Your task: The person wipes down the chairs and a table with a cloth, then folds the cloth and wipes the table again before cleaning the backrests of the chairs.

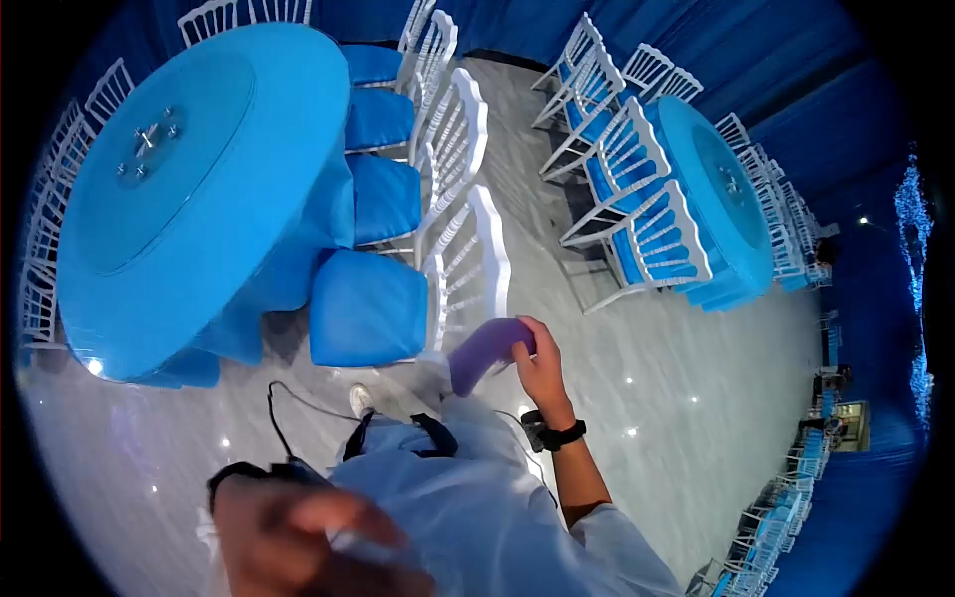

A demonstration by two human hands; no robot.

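Blurred left hand (298, 537), grip unclear, right hand (540, 366) gripping one purple cloth (482, 350), two blue tables (229, 209) (718, 194)

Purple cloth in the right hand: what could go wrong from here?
1. The right hand grips the purple cloth by one end, beside the white chair; the hanging end could snag on its slatted back.
2. A loose cable loops out from the body near the shoe; it might catch a chair leg or the foot.
3. The left hand is blurred, so its grip cannot be judged.
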